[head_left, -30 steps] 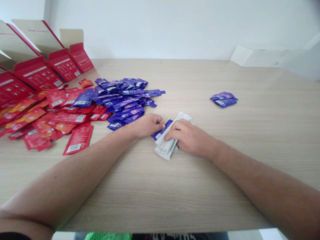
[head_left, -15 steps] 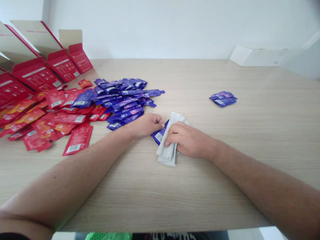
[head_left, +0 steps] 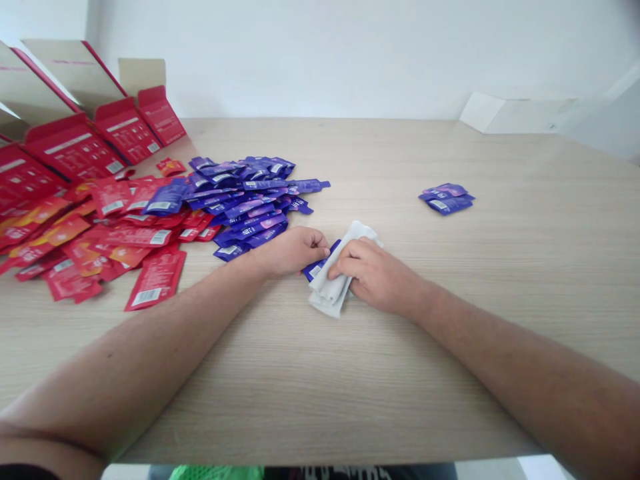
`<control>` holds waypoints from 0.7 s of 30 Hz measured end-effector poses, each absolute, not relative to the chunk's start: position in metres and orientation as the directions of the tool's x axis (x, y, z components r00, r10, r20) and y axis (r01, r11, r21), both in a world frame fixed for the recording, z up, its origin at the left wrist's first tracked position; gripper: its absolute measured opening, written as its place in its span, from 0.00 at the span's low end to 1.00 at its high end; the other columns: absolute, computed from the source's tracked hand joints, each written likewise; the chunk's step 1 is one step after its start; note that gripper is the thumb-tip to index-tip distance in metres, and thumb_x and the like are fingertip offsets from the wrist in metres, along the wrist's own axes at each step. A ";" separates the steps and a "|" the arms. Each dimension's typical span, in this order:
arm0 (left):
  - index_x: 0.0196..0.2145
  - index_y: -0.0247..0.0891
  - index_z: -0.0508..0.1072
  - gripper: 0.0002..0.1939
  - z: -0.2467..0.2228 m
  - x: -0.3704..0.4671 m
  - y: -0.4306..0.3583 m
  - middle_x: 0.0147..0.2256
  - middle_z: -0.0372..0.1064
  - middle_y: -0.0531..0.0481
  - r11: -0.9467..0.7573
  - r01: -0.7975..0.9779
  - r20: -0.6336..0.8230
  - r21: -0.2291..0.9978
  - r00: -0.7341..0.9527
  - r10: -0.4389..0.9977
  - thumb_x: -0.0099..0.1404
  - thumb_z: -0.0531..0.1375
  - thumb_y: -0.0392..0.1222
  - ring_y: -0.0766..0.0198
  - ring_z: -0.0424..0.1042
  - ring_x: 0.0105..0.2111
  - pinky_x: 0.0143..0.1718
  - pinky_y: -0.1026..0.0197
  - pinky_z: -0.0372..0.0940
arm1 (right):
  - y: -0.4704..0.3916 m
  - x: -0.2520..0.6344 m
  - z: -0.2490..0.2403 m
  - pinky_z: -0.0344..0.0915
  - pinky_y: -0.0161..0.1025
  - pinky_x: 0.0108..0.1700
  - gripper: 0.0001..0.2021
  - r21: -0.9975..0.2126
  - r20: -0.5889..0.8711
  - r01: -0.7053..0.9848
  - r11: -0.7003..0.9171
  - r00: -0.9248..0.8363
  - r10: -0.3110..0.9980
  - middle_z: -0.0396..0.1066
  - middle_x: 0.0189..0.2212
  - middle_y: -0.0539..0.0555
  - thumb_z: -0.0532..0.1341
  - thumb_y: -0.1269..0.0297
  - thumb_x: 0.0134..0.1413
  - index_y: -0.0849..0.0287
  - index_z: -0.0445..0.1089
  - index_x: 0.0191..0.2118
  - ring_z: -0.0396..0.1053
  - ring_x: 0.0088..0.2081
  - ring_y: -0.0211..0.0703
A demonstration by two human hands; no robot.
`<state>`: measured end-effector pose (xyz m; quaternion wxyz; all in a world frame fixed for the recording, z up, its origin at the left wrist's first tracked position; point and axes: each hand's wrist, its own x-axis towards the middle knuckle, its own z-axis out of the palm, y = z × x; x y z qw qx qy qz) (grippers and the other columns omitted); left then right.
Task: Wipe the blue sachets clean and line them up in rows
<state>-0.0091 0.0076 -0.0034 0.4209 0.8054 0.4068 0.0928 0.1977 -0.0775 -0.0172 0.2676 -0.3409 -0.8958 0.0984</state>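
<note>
A purple packet (head_left: 314, 269) lies on the table at the centre, partly covered by a folded white cloth (head_left: 327, 291). My left hand (head_left: 300, 251) pinches the packet's upper left edge between thumb and fingers. My right hand (head_left: 367, 273) grips the cloth and presses it on the packet, so most of the packet is hidden. Just left of my left hand is a heap of purple packets (head_left: 250, 207). Two or so more purple packets (head_left: 447, 199) lie together at the right, beyond my right hand.
Red packets (head_left: 135, 236) spread over the left of the wooden table (head_left: 320, 387), touching the purple heap. Behind them stand several open red boxes (head_left: 75, 150). A white box (head_left: 520, 115) sits at the back right, by the wall.
My right hand has shifted slightly up with the cloth, which is now turned more slantwise and covers more of the packet. My left hand has stayed in place.
</note>
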 end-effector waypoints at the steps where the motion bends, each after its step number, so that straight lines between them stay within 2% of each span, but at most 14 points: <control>1: 0.32 0.36 0.74 0.08 -0.003 -0.009 0.007 0.23 0.69 0.55 -0.316 0.572 -0.187 0.757 0.654 0.733 0.63 0.58 0.43 0.70 0.65 0.20 0.20 0.69 0.57 | -0.078 0.196 -0.018 0.65 0.47 0.51 0.16 -0.354 0.419 0.543 0.762 -0.636 0.648 0.70 0.42 0.57 0.58 0.81 0.56 0.57 0.77 0.44 0.66 0.46 0.48; 7: 0.31 0.37 0.75 0.09 0.000 -0.009 0.007 0.25 0.72 0.54 -0.349 0.608 -0.177 0.712 0.638 0.750 0.61 0.58 0.43 0.70 0.66 0.23 0.21 0.69 0.57 | -0.080 0.189 -0.020 0.65 0.48 0.51 0.17 -0.320 0.460 0.583 0.747 -0.594 0.660 0.69 0.40 0.56 0.58 0.78 0.59 0.56 0.76 0.50 0.65 0.46 0.48; 12: 0.32 0.37 0.76 0.10 -0.001 -0.009 0.008 0.27 0.74 0.54 -0.377 0.611 -0.191 0.696 0.664 0.723 0.61 0.58 0.44 0.69 0.68 0.24 0.23 0.68 0.58 | -0.082 0.186 -0.020 0.65 0.49 0.49 0.16 -0.234 0.417 0.566 0.791 -0.676 0.607 0.69 0.41 0.57 0.58 0.71 0.65 0.51 0.75 0.54 0.64 0.45 0.49; 17: 0.32 0.37 0.76 0.10 0.000 -0.008 0.007 0.28 0.75 0.53 -0.388 0.624 -0.174 0.678 0.649 0.741 0.61 0.57 0.44 0.68 0.70 0.26 0.23 0.68 0.58 | -0.081 0.186 -0.021 0.64 0.48 0.50 0.18 -0.242 0.446 0.604 0.759 -0.625 0.640 0.69 0.41 0.57 0.57 0.75 0.64 0.53 0.75 0.54 0.64 0.45 0.48; 21: 0.32 0.38 0.76 0.10 0.000 -0.008 0.006 0.25 0.73 0.54 -0.376 0.620 -0.212 0.689 0.669 0.713 0.61 0.57 0.44 0.69 0.67 0.22 0.21 0.68 0.57 | -0.084 0.183 -0.020 0.64 0.48 0.49 0.16 -0.207 0.408 0.582 0.786 -0.679 0.610 0.69 0.40 0.56 0.57 0.70 0.66 0.51 0.75 0.55 0.63 0.46 0.49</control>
